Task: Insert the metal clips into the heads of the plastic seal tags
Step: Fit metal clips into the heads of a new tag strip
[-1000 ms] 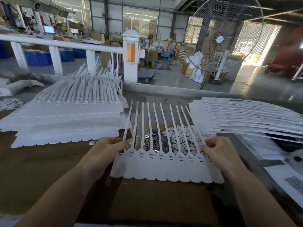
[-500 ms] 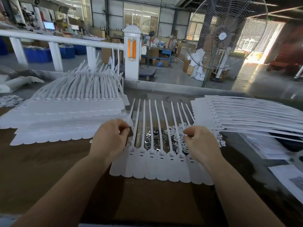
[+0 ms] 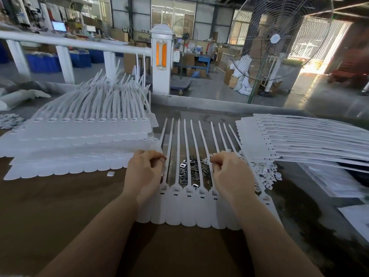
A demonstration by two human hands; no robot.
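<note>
A joined row of white plastic seal tags (image 3: 187, 208) lies flat in front of me, heads near me and straps pointing away. Under the straps sits a pile of small metal clips (image 3: 189, 170). My left hand (image 3: 144, 172) hovers over the row's left end. Its fingers are curled and the fingertips pinch together beside the leftmost strap, on what looks like a small clip. My right hand (image 3: 229, 174) is over the right part of the row. Its curled fingertips pinch at the edge of the clip pile, and the thing they hold is mostly hidden.
A tall stack of tag rows (image 3: 79, 136) fills the left of the brown table (image 3: 60, 206). Another stack (image 3: 299, 140) lies at the right with straps pointing right. Small white plastic pieces (image 3: 267, 172) are heaped beside the clips. A standing fan (image 3: 275, 39) is beyond the table.
Both hands left the tag heads and moved away from me and inward to the clip pile under the straps. Their fingers have curled into pinches.
</note>
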